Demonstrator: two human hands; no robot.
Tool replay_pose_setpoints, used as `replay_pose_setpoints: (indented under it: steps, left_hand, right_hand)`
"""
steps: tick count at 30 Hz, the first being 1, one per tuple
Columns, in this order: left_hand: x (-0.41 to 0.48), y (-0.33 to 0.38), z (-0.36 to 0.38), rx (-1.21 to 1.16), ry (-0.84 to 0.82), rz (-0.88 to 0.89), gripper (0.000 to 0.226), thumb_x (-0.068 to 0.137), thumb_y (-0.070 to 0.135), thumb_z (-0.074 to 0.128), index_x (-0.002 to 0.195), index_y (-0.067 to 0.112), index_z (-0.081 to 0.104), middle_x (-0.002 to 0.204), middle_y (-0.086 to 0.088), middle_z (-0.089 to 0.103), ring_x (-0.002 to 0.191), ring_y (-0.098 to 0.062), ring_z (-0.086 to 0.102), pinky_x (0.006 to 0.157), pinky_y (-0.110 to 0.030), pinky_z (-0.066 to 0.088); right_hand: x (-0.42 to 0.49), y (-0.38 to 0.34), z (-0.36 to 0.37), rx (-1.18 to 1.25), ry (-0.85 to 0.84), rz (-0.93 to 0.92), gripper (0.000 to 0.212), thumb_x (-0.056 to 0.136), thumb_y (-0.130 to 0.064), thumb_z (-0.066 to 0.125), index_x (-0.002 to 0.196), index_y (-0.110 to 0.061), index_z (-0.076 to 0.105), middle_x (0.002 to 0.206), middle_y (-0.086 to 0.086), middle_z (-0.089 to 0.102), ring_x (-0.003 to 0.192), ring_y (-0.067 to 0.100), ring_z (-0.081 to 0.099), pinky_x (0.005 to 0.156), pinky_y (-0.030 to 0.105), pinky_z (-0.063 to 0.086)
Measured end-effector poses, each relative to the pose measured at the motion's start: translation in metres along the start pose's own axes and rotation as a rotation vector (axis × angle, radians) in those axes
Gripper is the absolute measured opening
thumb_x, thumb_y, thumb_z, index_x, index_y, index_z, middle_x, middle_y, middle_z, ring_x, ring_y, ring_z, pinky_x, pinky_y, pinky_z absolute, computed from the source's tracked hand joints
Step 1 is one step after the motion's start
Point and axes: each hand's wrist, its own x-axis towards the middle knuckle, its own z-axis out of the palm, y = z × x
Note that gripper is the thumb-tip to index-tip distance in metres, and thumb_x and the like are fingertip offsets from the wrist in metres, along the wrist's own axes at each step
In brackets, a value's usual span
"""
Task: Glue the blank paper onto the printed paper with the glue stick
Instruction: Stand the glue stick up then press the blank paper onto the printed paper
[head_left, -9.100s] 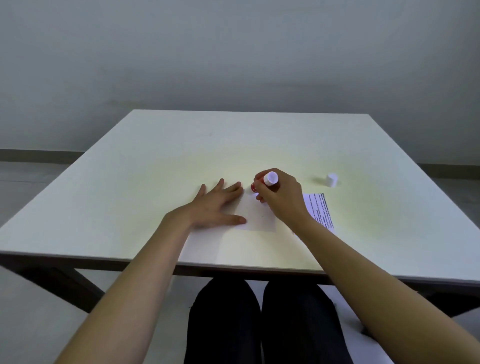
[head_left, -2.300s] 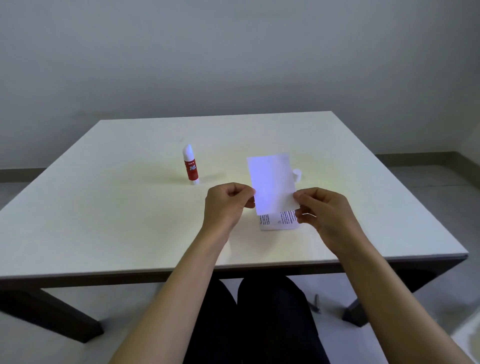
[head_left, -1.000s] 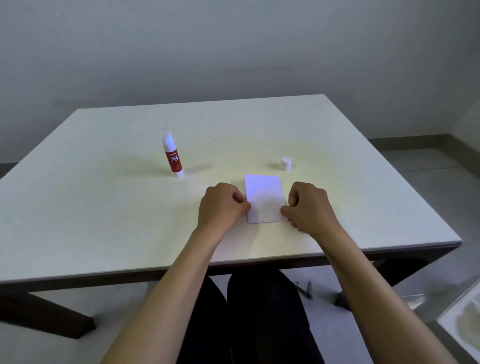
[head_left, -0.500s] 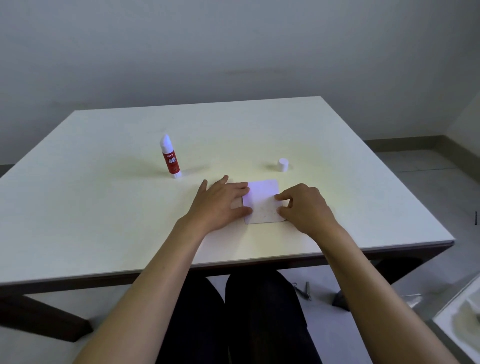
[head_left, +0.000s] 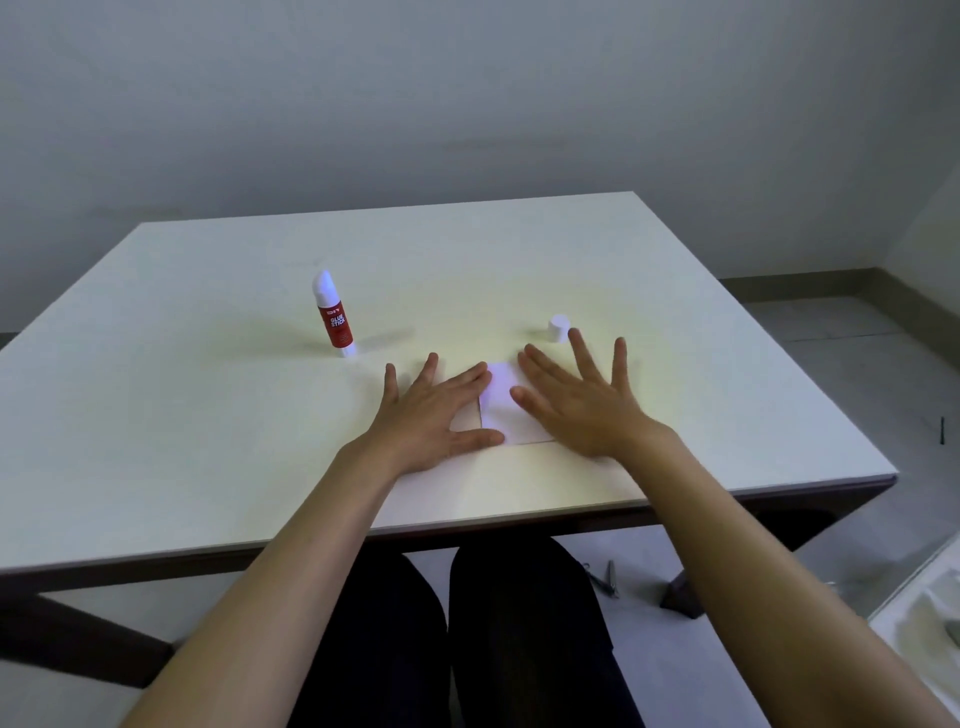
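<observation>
Two hands: both lie flat on the white surface, fingers spread and released, grasping nothing.
Left hand: palm down, its index finger and thumb reaching onto the left edge of the blank paper.
Right hand: palm down over the right part of the sheet, fingers fanned toward the far side.
Blank paper: a small pale sheet lying flat between the hands, near the front edge of the surface; only its middle strip and lower corner show.
Printed paper: cannot tell; no print is visible under or around the blank sheet.
Glue stick: stands upright, red label with a white rounded tip, uncapped, well apart from the paper to the far left.
Cap: small white cylinder, standing just beyond the right hand's fingertips, apart from the stick.
Under the surface: dark-trousered legs and dark table legs; a small metal item lies on the floor, too small to identify.
</observation>
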Motion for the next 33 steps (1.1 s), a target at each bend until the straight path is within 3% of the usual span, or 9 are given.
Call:
replay_pose_setpoints:
  steps: [3,7,13,19,25,29,33]
  left_hand:
    - [-0.004,0.001,0.008,-0.011,-0.029,-0.009,0.081,0.083,0.067,0.041,0.149,0.038,0.005,0.157,0.026,0.0,0.147,-0.021,-0.016,0.112,-0.056,-0.018]
    - [-0.007,-0.003,0.016,0.003,-0.057,-0.014,0.084,0.082,0.066,0.042,0.149,0.037,0.0,0.157,0.025,-0.003,0.146,-0.022,-0.019,0.112,-0.056,-0.018]
    - [0.005,-0.002,0.003,0.002,-0.01,-0.012,0.1,0.073,0.072,0.049,0.147,0.039,-0.01,0.157,0.025,-0.001,0.145,-0.016,-0.021,0.112,-0.051,-0.022]
    - [0.009,-0.002,0.0,0.064,-0.022,-0.033,0.112,0.071,0.073,0.049,0.145,0.03,-0.022,0.157,0.024,0.004,0.146,-0.014,-0.018,0.112,-0.051,-0.022]
    - [0.01,0.0,-0.002,0.071,-0.037,-0.058,0.115,0.069,0.073,0.052,0.147,0.026,-0.019,0.16,0.014,0.005,0.147,-0.015,-0.018,0.112,-0.051,-0.021]
    - [0.011,0.001,-0.004,0.133,-0.038,-0.073,0.1,0.079,0.058,0.055,0.148,0.03,-0.012,0.16,0.014,-0.004,0.147,-0.015,-0.017,0.113,-0.053,-0.02]
    - [0.009,0.003,-0.004,0.109,-0.072,-0.06,0.107,0.071,0.073,0.052,0.148,0.033,-0.011,0.159,0.019,0.001,0.147,-0.016,-0.017,0.111,-0.051,-0.024]
  right_hand:
    - [-0.006,-0.01,0.007,-0.038,0.01,-0.062,0.075,0.086,-0.069,0.002,0.15,-0.031,-0.004,0.159,-0.018,-0.006,0.143,0.021,-0.029,0.104,0.055,-0.029]
    - [-0.03,-0.019,0.029,0.047,0.027,-0.278,0.076,0.076,-0.078,-0.005,0.145,-0.046,-0.013,0.155,-0.027,-0.011,0.141,0.016,-0.031,0.097,0.044,-0.041]
    - [0.002,-0.011,0.003,-0.029,0.01,-0.11,0.066,0.091,-0.064,0.009,0.15,-0.035,-0.003,0.159,-0.02,-0.003,0.144,0.021,-0.025,0.109,0.057,-0.026]
    - [-0.032,-0.028,0.022,0.059,0.073,-0.303,0.085,0.075,-0.079,-0.001,0.15,-0.038,0.004,0.158,-0.022,0.0,0.143,0.015,-0.028,0.105,0.048,-0.033]
    - [-0.001,-0.02,0.0,0.046,-0.047,-0.201,0.065,0.088,-0.067,0.005,0.148,-0.043,-0.005,0.157,-0.026,-0.004,0.144,0.019,-0.024,0.108,0.054,-0.027]
    - [-0.018,-0.033,0.012,0.04,0.038,-0.22,0.077,0.083,-0.074,0.005,0.15,-0.035,-0.001,0.159,-0.02,-0.003,0.145,0.019,-0.023,0.109,0.054,-0.027]
    - [-0.038,-0.024,0.025,0.139,0.058,-0.268,0.083,0.075,-0.079,-0.003,0.149,-0.042,0.004,0.157,-0.027,0.0,0.142,0.011,-0.028,0.104,0.048,-0.034]
